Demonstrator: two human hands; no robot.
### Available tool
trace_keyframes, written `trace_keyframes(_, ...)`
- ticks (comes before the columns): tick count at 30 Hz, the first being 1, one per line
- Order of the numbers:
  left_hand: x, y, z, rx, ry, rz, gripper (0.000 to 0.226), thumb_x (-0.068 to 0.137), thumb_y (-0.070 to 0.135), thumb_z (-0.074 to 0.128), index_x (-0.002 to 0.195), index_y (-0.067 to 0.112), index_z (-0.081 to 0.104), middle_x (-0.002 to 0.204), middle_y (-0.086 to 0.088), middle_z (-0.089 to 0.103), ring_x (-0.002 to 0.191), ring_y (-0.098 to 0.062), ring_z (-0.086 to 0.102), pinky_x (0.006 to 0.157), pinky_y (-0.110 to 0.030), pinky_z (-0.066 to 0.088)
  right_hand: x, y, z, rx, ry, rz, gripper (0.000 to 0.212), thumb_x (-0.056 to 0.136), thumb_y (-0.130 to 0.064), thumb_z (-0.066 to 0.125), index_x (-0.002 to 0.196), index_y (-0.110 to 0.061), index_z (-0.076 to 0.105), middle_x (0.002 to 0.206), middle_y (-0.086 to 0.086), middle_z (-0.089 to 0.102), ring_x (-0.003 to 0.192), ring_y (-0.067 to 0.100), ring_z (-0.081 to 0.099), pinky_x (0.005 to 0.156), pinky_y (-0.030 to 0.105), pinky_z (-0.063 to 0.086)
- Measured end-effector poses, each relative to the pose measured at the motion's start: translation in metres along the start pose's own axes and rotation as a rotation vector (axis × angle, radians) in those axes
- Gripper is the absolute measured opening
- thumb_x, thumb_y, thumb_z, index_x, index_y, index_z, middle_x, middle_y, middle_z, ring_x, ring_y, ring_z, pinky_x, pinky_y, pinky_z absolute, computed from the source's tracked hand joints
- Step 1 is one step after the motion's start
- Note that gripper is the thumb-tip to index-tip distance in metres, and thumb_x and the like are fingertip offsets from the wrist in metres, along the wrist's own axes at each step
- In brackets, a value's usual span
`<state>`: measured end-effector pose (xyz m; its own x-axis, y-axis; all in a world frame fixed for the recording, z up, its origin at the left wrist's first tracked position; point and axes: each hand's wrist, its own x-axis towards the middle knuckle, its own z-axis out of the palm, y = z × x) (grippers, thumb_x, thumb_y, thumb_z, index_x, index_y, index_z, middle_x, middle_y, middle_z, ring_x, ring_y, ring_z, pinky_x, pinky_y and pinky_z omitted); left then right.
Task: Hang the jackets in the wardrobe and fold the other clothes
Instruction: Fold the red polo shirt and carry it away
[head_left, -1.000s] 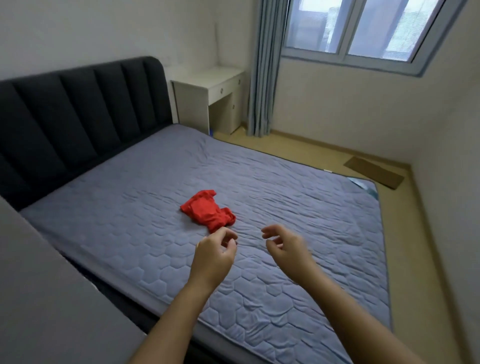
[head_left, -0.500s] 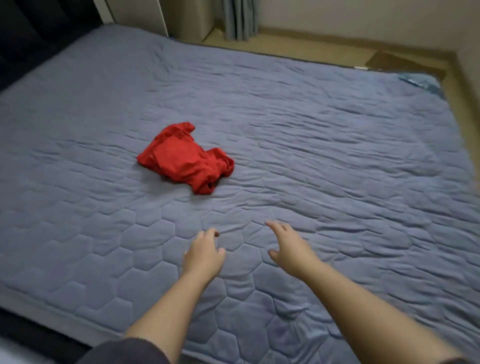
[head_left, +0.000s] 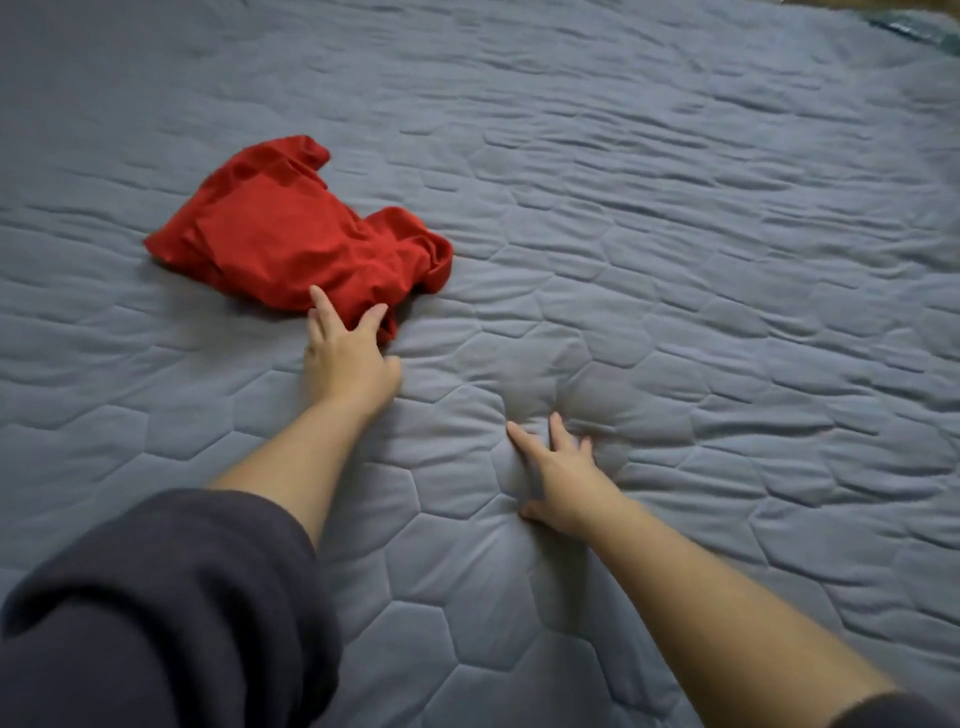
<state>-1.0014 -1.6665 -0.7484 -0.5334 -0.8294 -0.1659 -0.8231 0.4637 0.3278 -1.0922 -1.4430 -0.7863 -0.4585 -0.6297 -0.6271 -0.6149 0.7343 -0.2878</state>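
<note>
Grey quilt (head_left: 675, 260) across nearly the whole frame, stitched in hexagons, rippled toward the upper right. Only one edge in sight: the far one, at the top right corner, with a sliver of floor (head_left: 852, 3) and a teal scrap (head_left: 914, 23) beyond it. Wide open room over the right half and along the top; more bare quilt left of the red garment (head_left: 270, 234).

Lower left corner filled by a dark sleeve (head_left: 156, 597), pushed up the left forearm and hiding the quilt beneath. Nothing else lying between the two hands.

Garment in the upper left of the frame, crumpled, flat on the quilt. Long axis roughly left to right, dipping a little toward the right. Flatter end at the left, bunched folds at the right, one flap poking up toward the top of the frame.

Left hand (head_left: 348, 358) just below the garment, fingers spread and fairly straight, tips resting on its near edge; no clear pinch. Right hand (head_left: 558, 478) lower centre, well apart from the garment, fingers splayed and pressed into the quilt, denting it.
</note>
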Motion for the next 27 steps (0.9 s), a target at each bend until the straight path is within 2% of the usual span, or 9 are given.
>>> trace_keyframes(2, 0.019, 0.003, -0.001, -0.034, -0.019, 0.008, 0.054, 0.088, 0.019, 0.053, 0.141, 0.021, 0.043, 0.156, -0.018, 0.013, 0.142, -0.034, 0.015, 0.114, -0.041, 0.021, 0.005, 0.001, 0.001, 0.006, -0.02, 0.0, 0.097, 0.082, -0.031, 0.072, 0.146, -0.05, 0.002, 0.158, 0.006, -0.019, 0.14, 0.053, -0.007, 0.115, 0.051, 0.018)
trace_keyframes(5, 0.025, 0.007, -0.006, -0.273, 0.157, 0.033, 0.026, 0.089, 0.013, 0.055, 0.111, 0.005, 0.066, 0.123, -0.019, 0.06, 0.118, -0.032, 0.051, 0.098, -0.03, 0.032, 0.007, 0.001, -0.001, 0.003, -0.047, 0.014, 0.096, 0.082, -0.03, 0.071, 0.146, -0.05, 0.002, 0.158, 0.005, -0.02, 0.14, 0.052, -0.01, 0.115, 0.052, 0.019)
trace_keyframes(8, 0.004, 0.01, -0.021, -0.517, 0.251, -0.06, 0.014, 0.087, 0.014, 0.063, 0.092, 0.004, 0.072, 0.095, -0.015, 0.07, 0.09, -0.026, 0.061, 0.078, -0.024, 0.038, 0.001, 0.001, -0.009, 0.051, -0.072, 0.018, 0.095, 0.083, -0.029, 0.071, 0.148, -0.047, 0.004, 0.158, 0.005, -0.019, 0.141, 0.05, -0.009, 0.116, 0.05, 0.017)
trace_keyframes(14, -0.078, 0.025, -0.057, -0.804, -0.105, -0.148, 0.026, 0.094, 0.011, 0.054, 0.069, 0.01, 0.054, 0.064, -0.005, 0.048, 0.059, -0.006, 0.043, 0.053, -0.025, 0.031, -0.068, -0.01, -0.031, 0.475, 0.022, -0.024, 0.103, 0.076, -0.02, 0.076, 0.152, -0.026, 0.007, 0.16, 0.009, 0.003, 0.147, 0.021, 0.009, 0.117, 0.03, 0.018)
trace_keyframes(17, -0.124, 0.049, -0.09, -0.818, -0.398, -0.044, 0.036, 0.094, 0.015, 0.055, 0.059, 0.016, 0.048, 0.052, 0.006, 0.041, 0.044, 0.001, 0.034, 0.051, -0.022, 0.028, -0.105, -0.032, -0.045, 0.412, 0.253, -0.081, 0.104, 0.072, -0.022, 0.075, 0.15, -0.036, 0.008, 0.16, 0.007, -0.006, 0.147, 0.022, 0.007, 0.116, 0.041, 0.023)
trace_keyframes(20, -0.16, 0.088, -0.14, -0.915, -0.646, 0.035, 0.026, 0.089, 0.019, 0.061, 0.064, 0.018, 0.054, 0.05, 0.011, 0.051, 0.046, 0.004, 0.041, 0.049, -0.016, 0.034, -0.146, -0.046, -0.081, 0.328, 0.331, -0.33, 0.055, 0.076, -0.017, 0.07, 0.129, -0.021, 0.054, 0.143, 0.007, 0.044, 0.131, 0.022, 0.041, 0.105, 0.042, 0.035)
trace_keyframes(21, -0.167, 0.1, -0.159, -0.872, -0.674, 0.104, 0.021, 0.086, 0.02, 0.066, 0.068, 0.019, 0.057, 0.055, 0.012, 0.054, 0.049, 0.003, 0.045, 0.05, -0.014, 0.038, -0.161, -0.046, -0.097, 0.375, 0.357, -0.379, 0.031, 0.077, -0.012, 0.068, 0.108, -0.014, 0.063, 0.12, 0.009, 0.061, 0.113, 0.026, 0.056, 0.092, 0.038, 0.044)
trace_keyframes(23, -0.176, 0.115, -0.198, -0.545, -0.631, 0.324, 0.019, 0.078, 0.023, 0.076, 0.074, 0.023, 0.057, 0.067, 0.012, 0.059, 0.061, 0.002, 0.051, 0.057, -0.016, 0.043, -0.194, -0.038, -0.131, 0.432, 0.404, -0.381, 0.011, 0.075, -0.002, 0.061, 0.082, -0.01, 0.06, 0.087, 0.012, 0.066, 0.086, 0.032, 0.061, 0.069, 0.035, 0.042)
trace_keyframes(27, -0.212, 0.155, -0.266, 0.051, -0.339, 0.536, 0.027, 0.073, 0.034, 0.076, 0.079, 0.024, 0.051, 0.084, 0.001, 0.064, 0.084, -0.02, 0.059, 0.071, -0.031, 0.042, -0.266, -0.017, -0.21, 0.297, 0.47, -0.349, 0.029, 0.073, -0.004, 0.046, 0.088, -0.017, 0.067, 0.093, 0.011, 0.07, 0.091, 0.031, 0.062, 0.069, 0.032, 0.042)
